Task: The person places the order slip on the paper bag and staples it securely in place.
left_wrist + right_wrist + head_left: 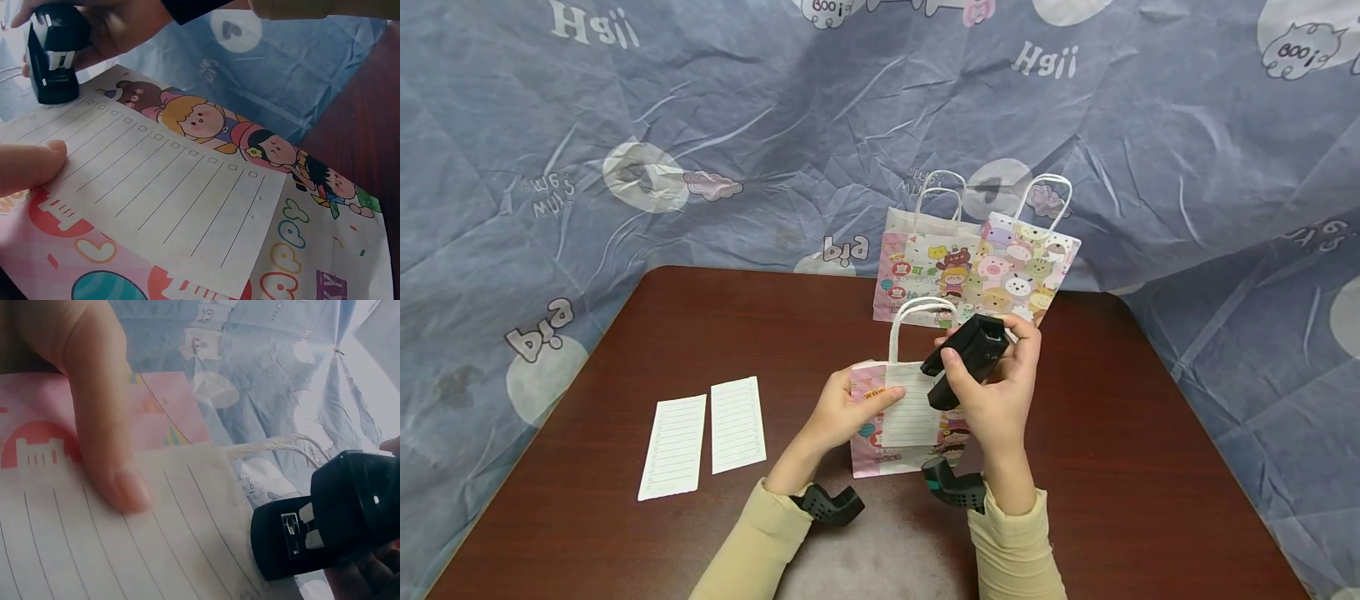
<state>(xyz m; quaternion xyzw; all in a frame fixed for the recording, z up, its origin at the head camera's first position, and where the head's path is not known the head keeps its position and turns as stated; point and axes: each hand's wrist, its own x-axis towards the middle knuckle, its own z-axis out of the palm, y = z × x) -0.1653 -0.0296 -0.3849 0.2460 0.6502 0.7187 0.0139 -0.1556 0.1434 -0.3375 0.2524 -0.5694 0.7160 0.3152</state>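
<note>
A pink and white cartoon paper bag (868,458) with white twisted handles stands upright before me. My left hand (848,408) grips its upper left edge, the thumb pressing a lined paper slip (913,421) flat against the front. In my right hand (1006,392) is a black stapler (973,358), tilted over the bag's upper right corner. Seen from the left wrist, the stapler's jaws (57,62) stand apart right at the slip's top edge. The right wrist view shows its metal anvil plate (290,532) beside the slip's corner.
Two lined paper slips (673,450) lie side by side on the brown table (760,317) to the left. Two more cartoon paper bags (925,267) with white handles stand at the table's far edge, against a blue patterned cloth (737,208).
</note>
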